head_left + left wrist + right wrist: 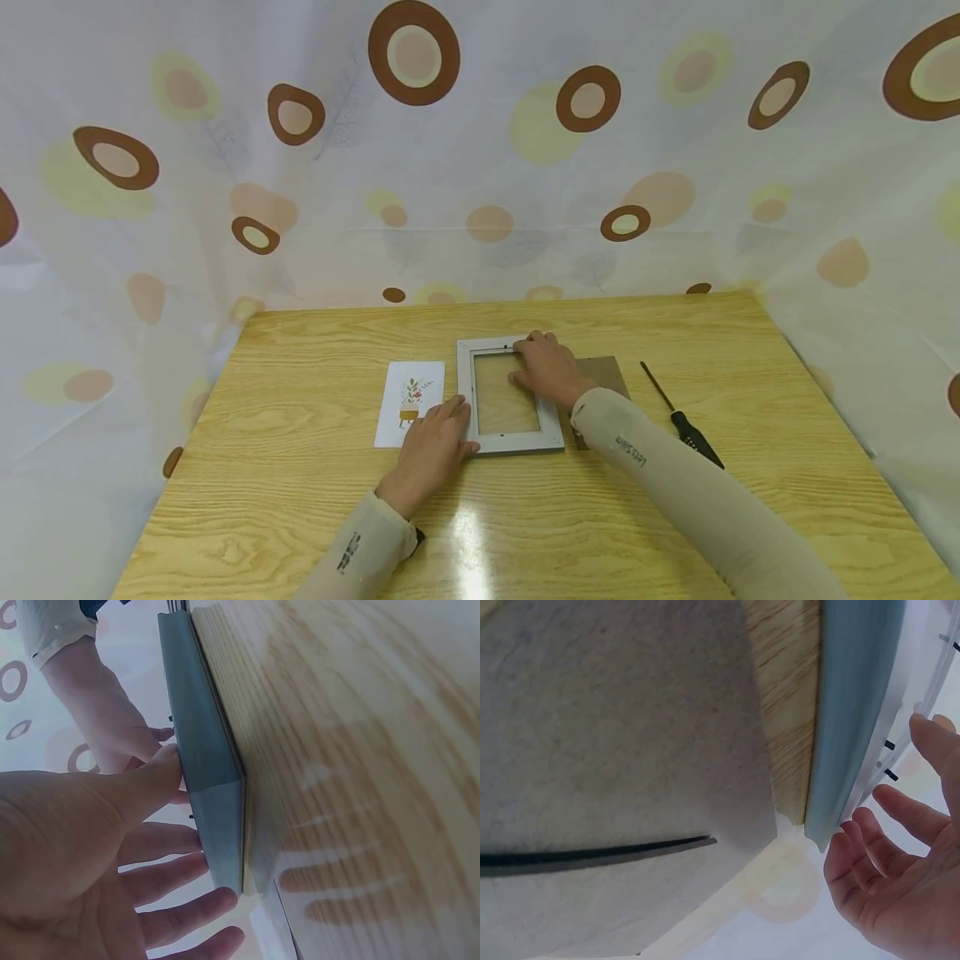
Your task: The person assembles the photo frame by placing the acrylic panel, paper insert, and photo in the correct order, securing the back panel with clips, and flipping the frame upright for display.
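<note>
A white picture frame [512, 442] with an open middle lies on the wooden table, its back side up, small black tabs standing on it. At its near left corner, my left hand [435, 443] holds it, thumb on the near side and fingers along the left edge. The left wrist view shows that thumb against the frame's blue-grey side [214, 750]. My right hand [551, 367] reaches over the far right corner, its loosely bent fingers by the far rail and a black tab [890, 774]. The right thumb stands apart, above the opening.
Left of the frame lies a white card [390, 408] printed with a potted plant. A brown backing board [603, 375] lies on the right, partly under the right forearm. Farther right is a black-handled screwdriver [693, 435]. A patterned sheet [480, 167] hangs behind the table.
</note>
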A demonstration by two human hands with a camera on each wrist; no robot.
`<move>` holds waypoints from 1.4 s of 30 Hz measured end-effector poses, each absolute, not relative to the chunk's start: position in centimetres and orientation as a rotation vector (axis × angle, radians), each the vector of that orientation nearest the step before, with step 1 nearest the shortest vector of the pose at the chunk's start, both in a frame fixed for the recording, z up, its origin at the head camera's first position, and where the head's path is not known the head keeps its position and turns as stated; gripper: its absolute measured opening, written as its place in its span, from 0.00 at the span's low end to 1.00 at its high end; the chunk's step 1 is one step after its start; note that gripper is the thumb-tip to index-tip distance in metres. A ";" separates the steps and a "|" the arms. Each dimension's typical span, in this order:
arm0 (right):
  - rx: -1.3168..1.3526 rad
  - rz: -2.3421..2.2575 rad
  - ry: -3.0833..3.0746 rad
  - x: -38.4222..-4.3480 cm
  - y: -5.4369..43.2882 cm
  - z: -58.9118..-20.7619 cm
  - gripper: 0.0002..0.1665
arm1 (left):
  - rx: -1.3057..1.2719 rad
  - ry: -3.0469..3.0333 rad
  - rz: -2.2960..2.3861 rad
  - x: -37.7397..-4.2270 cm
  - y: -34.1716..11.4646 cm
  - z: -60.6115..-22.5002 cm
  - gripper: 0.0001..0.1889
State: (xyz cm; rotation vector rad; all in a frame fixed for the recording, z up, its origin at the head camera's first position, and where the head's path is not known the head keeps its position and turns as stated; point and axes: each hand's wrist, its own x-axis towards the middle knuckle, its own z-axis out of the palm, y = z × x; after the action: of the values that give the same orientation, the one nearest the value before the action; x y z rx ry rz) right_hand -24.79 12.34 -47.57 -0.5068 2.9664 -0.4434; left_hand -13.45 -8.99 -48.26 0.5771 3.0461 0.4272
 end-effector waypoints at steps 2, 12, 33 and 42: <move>-0.506 -0.445 2.963 -24.8 12.5 -47.5 0.31 | 0.575 3.046 0.448 -13.5 -9.0 -48.2 0.31; -0.487 -0.432 2.966 -24.8 13.4 -47.0 0.29 | 0.555 3.025 0.477 -13.6 -9.1 -48.1 0.31; -0.502 -0.633 2.959 -22.8 14.1 -45.7 0.23 | 0.540 3.009 0.485 -13.6 -9.1 -48.0 0.32; -0.521 -0.619 2.974 -22.0 14.1 -45.8 0.24 | 0.544 3.004 0.523 -13.6 -9.1 -48.0 0.32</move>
State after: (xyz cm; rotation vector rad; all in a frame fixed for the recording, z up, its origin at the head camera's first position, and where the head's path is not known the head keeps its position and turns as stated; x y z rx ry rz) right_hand -21.99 14.12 -45.76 -0.5212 2.9742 -0.6187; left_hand -13.60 -9.06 -47.98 0.5438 3.0036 0.5230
